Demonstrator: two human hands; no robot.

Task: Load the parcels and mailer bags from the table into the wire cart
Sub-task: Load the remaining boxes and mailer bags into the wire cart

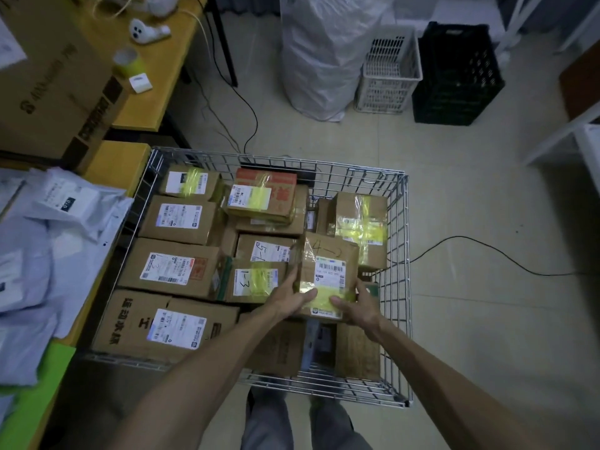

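Observation:
A wire cart (397, 241) stands on the floor beside the table, filled with several taped cardboard parcels. Both my hands hold one brown parcel marked "4-2" (328, 264) over the cart's right middle. My left hand (289, 295) grips its left side with the thumb on top. My right hand (357, 305) grips its lower right corner. The parcel sits tilted above the boxes beneath it. Several pale mailer bags (48, 254) lie piled on the yellow table (120, 164) at the left.
A large cardboard box (55, 89), a tape roll (128, 61) and a small white camera (146, 30) sit on the table's far part. Beyond the cart stand a white sack (321, 56), a white basket (389, 73) and a black crate (457, 76). Cables (487, 251) run across the floor.

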